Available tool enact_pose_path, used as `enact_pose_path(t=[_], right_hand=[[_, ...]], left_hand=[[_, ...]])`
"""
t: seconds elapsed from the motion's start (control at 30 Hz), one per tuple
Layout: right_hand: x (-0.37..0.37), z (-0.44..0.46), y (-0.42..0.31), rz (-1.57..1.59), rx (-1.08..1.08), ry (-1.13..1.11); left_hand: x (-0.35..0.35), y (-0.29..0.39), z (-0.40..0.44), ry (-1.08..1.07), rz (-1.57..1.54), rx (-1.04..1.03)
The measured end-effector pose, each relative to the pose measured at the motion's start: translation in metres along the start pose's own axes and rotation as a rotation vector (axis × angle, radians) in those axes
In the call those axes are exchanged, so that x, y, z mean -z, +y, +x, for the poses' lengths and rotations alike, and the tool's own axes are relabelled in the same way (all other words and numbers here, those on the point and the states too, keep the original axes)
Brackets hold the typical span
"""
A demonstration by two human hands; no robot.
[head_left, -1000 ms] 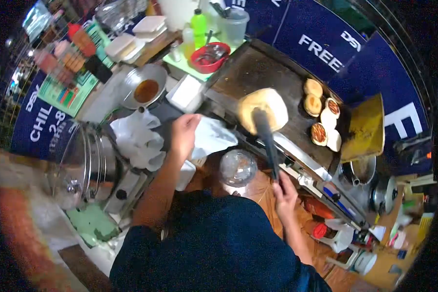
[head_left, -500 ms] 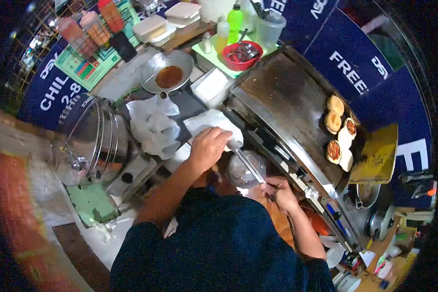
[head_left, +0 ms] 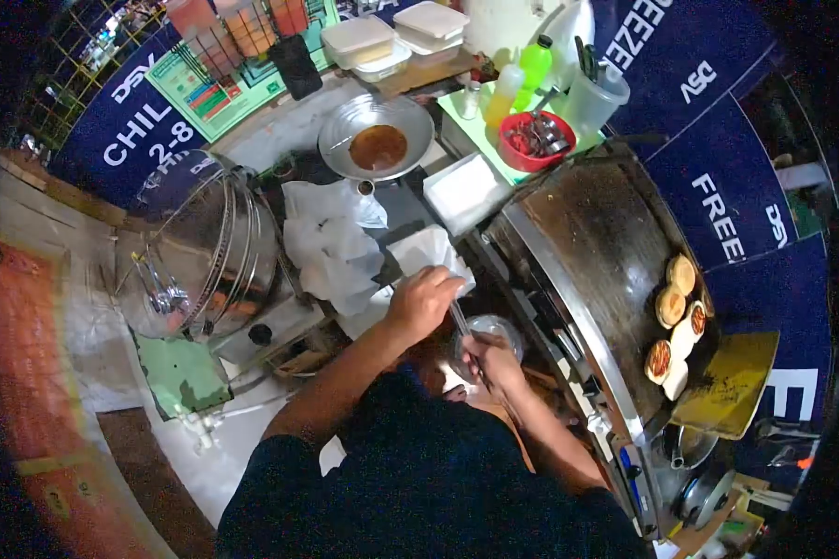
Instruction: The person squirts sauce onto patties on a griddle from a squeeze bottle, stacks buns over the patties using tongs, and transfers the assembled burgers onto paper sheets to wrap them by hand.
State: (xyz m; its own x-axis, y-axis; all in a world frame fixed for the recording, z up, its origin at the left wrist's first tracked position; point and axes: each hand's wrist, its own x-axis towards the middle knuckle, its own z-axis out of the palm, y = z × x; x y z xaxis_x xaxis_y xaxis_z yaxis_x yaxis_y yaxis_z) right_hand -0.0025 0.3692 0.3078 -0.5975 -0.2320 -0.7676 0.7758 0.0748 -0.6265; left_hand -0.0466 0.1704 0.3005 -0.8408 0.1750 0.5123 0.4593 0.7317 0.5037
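My left hand [head_left: 424, 305] is closed at the near edge of a white paper wrapper [head_left: 431, 248], its fingers curled over it; what lies inside the paper is hidden. My right hand [head_left: 494, 361] grips slim metal tongs [head_left: 460, 320], which slant up so that their far end meets the paper beside my left fingers. Below the tongs is a clear round container or bag [head_left: 496, 334], partly covered by my right hand. Left of the wrapper lie more crumpled white papers [head_left: 331, 252].
A flat griddle [head_left: 592, 233] at right carries several buns, some with red sauce [head_left: 658, 361], beside a yellowish metal plate [head_left: 732, 382]. Behind stand a pan of brown liquid [head_left: 340, 140], a white tub [head_left: 466, 191] and a red bowl [head_left: 508, 160]. A large steel pot [head_left: 242, 252] stands left.
My right hand has come closer to my left hand, and the tongs now point more steeply up into the paper. The head view has shifted, moving the scene rightward and down.
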Motion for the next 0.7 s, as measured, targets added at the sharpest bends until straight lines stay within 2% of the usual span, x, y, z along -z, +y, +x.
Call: enact_pose_path(t=[0.07,0.1,0.17,0.2,0.27,0.37,0.4,0.5,0.63,0.7], right_hand=[[-0.019,0.055,-0.002,0.227,0.004,0.016],[-0.036,0.076,-0.026,0.019,0.092,-0.004],[-0.051,0.134,-0.040,0.197,0.044,-0.157],[-0.049,0.129,-0.041,0.199,0.042,-0.149],[-0.049,0.103,-0.053,0.034,-0.088,-0.075],[0.008,0.047,-0.026,-0.087,-0.126,-0.198],[0.017,0.019,-0.025,-0.067,-0.134,-0.140],[0.074,-0.009,0.017,-0.175,-0.167,-0.062],[0.111,-0.032,0.047,-0.244,-0.243,0.073],[0.130,-0.029,0.078,-0.272,-0.178,0.050]], left_hand=[[-0.005,-0.033,0.015,0.075,0.060,0.041],[-0.011,-0.063,0.020,0.050,0.073,0.049],[-0.012,-0.108,0.032,0.102,0.076,0.194],[-0.009,-0.123,0.038,0.164,0.066,0.274],[-0.006,-0.153,0.038,0.121,0.215,0.281],[0.009,-0.125,0.040,0.235,0.198,0.313],[0.007,-0.122,0.041,0.232,0.199,0.316],[-0.004,-0.108,0.063,0.125,0.085,0.236],[-0.048,-0.105,0.108,-0.031,-0.016,0.143],[-0.070,-0.104,0.121,-0.108,0.219,-0.011]])
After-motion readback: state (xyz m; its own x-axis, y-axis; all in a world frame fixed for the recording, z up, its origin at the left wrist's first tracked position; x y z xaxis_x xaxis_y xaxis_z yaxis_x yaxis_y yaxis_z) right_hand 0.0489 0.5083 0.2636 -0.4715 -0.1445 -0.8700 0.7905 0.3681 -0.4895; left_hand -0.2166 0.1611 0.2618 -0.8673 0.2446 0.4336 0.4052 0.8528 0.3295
